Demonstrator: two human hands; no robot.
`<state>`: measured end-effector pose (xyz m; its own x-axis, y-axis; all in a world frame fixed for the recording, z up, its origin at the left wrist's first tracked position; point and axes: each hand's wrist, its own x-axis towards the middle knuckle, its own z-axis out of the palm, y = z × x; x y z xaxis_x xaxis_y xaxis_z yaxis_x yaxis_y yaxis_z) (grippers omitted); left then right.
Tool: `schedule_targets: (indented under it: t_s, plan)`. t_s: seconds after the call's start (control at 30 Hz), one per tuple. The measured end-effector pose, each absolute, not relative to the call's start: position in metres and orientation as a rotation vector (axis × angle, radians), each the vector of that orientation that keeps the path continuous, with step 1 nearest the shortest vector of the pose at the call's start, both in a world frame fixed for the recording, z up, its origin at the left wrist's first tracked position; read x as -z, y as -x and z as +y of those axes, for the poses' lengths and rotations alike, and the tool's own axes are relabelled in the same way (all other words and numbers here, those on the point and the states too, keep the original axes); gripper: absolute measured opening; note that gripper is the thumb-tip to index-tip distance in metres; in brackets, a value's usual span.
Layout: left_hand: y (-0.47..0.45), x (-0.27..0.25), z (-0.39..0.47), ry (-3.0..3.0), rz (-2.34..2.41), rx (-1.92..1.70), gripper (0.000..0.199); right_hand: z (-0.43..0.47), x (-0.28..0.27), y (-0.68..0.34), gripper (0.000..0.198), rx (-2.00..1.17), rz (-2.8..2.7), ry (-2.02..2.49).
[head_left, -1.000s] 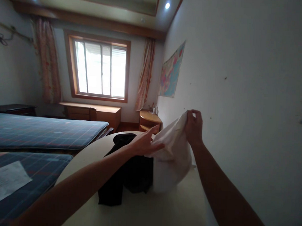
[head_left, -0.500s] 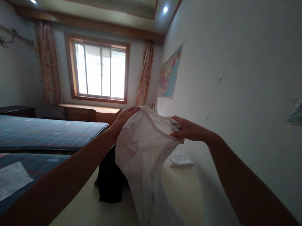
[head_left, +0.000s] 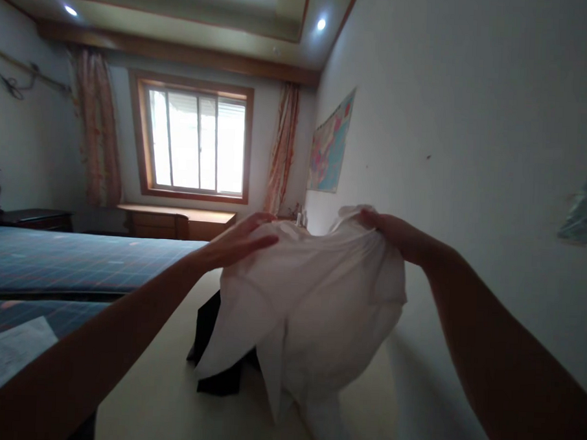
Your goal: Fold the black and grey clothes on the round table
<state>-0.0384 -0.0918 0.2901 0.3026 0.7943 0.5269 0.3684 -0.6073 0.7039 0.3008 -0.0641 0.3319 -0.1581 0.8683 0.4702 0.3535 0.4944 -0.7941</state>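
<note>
A white shirt hangs spread between my two hands, above a pale surface. My left hand holds its upper left edge, the thumb in front and the fingers partly behind the cloth. The raised upper right part of the shirt is bunched in my right hand, whose fingertips are partly hidden by fabric. Behind the shirt's lower left lies a black cloth, mostly covered from view.
The pale surface runs beneath the shirt, along the white wall. At left are blue plaid mattresses with a sheet of paper. A wooden desk stands under the window.
My right hand has moved right and slightly up, stretching the shirt wider. My left hand has shifted a little lower, its thumb now in front. The folded white cloth behind is now hidden.
</note>
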Motion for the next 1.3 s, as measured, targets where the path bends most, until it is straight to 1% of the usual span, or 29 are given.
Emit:
schedule_targets:
  t_s: [0.07,0.1,0.13,0.2,0.27,0.33,0.37,0.47,0.5,0.57,0.67,0.73,0.8,0.9,0.93,0.97,1.0,1.1,1.13,1.2,1.3]
  plan:
    - [0.028,-0.275,-0.1,-2.412,1.075,-0.913,0.097,-0.066,-0.333,-0.293,0.054,-0.901,-1.71,1.087]
    - [0.021,-0.266,-0.105,-2.515,1.103,-0.794,0.107,-0.067,-0.333,-0.288,0.054,-1.004,-1.706,1.089]
    - [0.014,-0.257,-0.109,-2.581,1.132,-0.71,0.112,-0.07,-0.334,-0.282,0.053,-1.031,-1.697,1.073]
    - [-0.001,-0.239,-0.115,-2.618,1.157,-0.603,0.116,-0.077,-0.333,-0.268,0.049,-1.033,-1.731,1.047]
    - [-0.015,-0.224,-0.119,-2.591,1.143,-0.62,0.115,-0.087,-0.331,-0.252,0.047,-1.055,-1.817,1.032]
    - [-0.026,-0.214,-0.12,-2.528,1.1,-0.73,0.106,-0.095,-0.326,-0.236,0.045,-1.098,-1.919,0.981]
    - [-0.03,-0.211,-0.12,-2.492,1.074,-0.8,0.095,-0.098,-0.323,-0.231,0.043,-1.113,-1.963,0.941]
    - [-0.035,-0.206,-0.115,-2.381,1.002,-0.985,0.043,-0.099,-0.314,-0.224,0.038,-1.109,-2.033,0.874]
    - [-0.035,-0.207,-0.111,-2.33,0.978,-1.051,0.036,-0.096,-0.311,-0.227,0.038,-1.111,-2.033,0.877]
    - [-0.028,-0.21,-0.102,-2.194,0.937,-1.227,0.035,-0.089,-0.307,-0.238,0.041,-1.141,-1.994,0.909]
    - [-0.012,-0.222,-0.085,-1.9,0.948,-1.59,0.029,-0.074,-0.3,-0.264,0.046,-1.175,-1.923,1.006]
    - [-0.001,-0.233,-0.077,-1.707,0.945,-1.724,0.031,-0.061,-0.295,-0.28,0.048,-1.116,-1.897,1.079]
    - [0.004,-0.244,-0.072,-1.559,0.87,-1.768,0.034,-0.047,-0.29,-0.289,0.045,-0.924,-1.868,1.142]
    - [0.002,-0.26,-0.071,-1.425,0.717,-1.787,0.038,-0.033,-0.28,-0.288,0.038,-0.416,-1.758,1.223]
    - [0.0,-0.265,-0.071,-1.4,0.688,-1.777,0.038,-0.032,-0.277,-0.283,0.037,-0.308,-1.725,1.234]
    - [-0.003,-0.268,-0.072,-1.39,0.676,-1.752,0.038,-0.032,-0.273,-0.277,0.038,-0.287,-1.716,1.237]
    - [-0.006,-0.271,-0.074,-1.391,0.681,-1.717,0.038,-0.035,-0.269,-0.27,0.04,-0.355,-1.739,1.233]
    - [-0.012,-0.275,-0.077,-1.43,0.693,-1.59,0.037,-0.049,-0.254,-0.248,0.053,-0.791,-1.913,1.179]
    - [-0.014,-0.276,-0.078,-1.45,0.673,-1.54,0.038,-0.053,-0.249,-0.242,0.056,-0.893,-1.974,1.149]
    - [-0.016,-0.277,-0.078,-1.47,0.605,-1.458,0.039,-0.058,-0.239,-0.235,0.056,-0.954,-2.065,1.095]
    - [-0.012,-0.282,-0.074,-1.426,0.541,-1.494,0.037,-0.054,-0.233,-0.236,0.051,-0.815,-1.994,1.058]
